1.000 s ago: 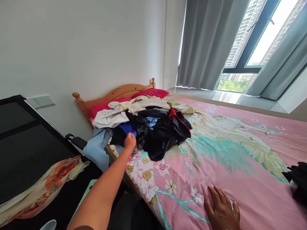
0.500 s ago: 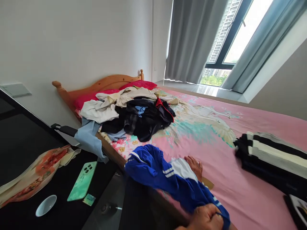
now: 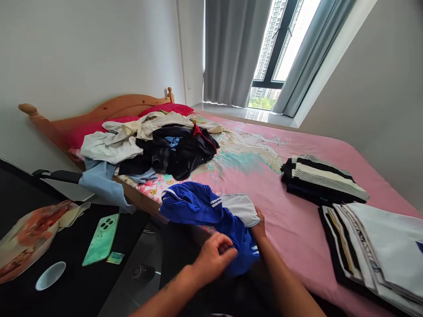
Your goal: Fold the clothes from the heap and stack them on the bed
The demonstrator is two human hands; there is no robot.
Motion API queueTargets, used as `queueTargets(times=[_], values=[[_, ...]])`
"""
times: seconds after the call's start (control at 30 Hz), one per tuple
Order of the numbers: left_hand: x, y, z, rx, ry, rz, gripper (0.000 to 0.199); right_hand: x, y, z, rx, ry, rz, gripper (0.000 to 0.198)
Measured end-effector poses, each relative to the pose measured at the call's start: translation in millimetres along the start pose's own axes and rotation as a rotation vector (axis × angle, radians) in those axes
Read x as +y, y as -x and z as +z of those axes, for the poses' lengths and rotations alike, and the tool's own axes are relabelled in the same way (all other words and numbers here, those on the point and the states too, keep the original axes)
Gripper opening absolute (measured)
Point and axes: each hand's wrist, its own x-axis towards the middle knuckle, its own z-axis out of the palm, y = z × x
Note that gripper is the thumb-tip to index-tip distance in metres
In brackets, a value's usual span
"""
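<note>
1. Left hand [image 3: 213,257] has come off the near end of the blue garment [image 3: 193,204] and shifted left since the last frame; view has swung right, so more of the folded white stack [image 3: 386,242] shows.
2. Left fingers: half curled, gap visible between thumb and index, nothing seen in them. They sit right at the garment's near edge; can't tell if they brush it.
3. Right hand [image 3: 259,223]: fingers curled at the edge of the garment's white panel [image 3: 239,208], mostly hidden by cloth. Reads as a closed hold.
4. Garment is in front of me at the near bed edge, bunched, one end out to the left. Clothes heap [image 3: 185,154] lies beyond it; folded striped knit [image 3: 327,180] sits right, on the pink bedsheet [image 3: 264,187].
5. Step in hand, my read: regripping one bunched garment to sort its layout.
6. Next move calls for, I'd judge: right keeps its hold, left pinches a free blue edge, not both layers.
</note>
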Motion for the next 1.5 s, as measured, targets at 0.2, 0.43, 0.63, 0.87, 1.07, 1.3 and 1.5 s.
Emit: queueTargets(times=[0.2,0.43,0.63,0.87,1.07,1.3,1.5], values=[[-41.4,-38.4,-87.8,0.446,-0.324,0.248,0.016,-45.6,30.2,-43.1,0.281,0.021,0.106,0.053],[-85.1,-46.4,-165.0,0.993,-0.006,-0.135,0.024,-91.8,46.5,12.3,-0.286,0.087,0.063,0.040],[-103.2,-46.7,-169.0,0.819,0.429,-0.499,0.024,-61.8,22.0,73.0,-0.348,0.579,-0.009,0.040],[-104.1,-62.0,-167.1,0.497,0.866,-0.621,0.035,-33.4,33.5,68.0,-0.325,0.493,-0.120,0.031],[-90.3,-70.3,-167.0,0.407,1.074,-0.584,0.032,-35.7,38.8,57.7,-0.305,0.267,-0.118,0.034],[-61.8,-72.7,-159.2,0.384,1.186,-0.518,0.028,-48.3,48.7,56.2,-0.270,0.140,-0.146,0.036],[-19.0,-92.7,-151.0,0.317,1.039,-0.332,0.023,-85.5,17.0,23.0,-0.295,-0.049,0.206,0.037]])
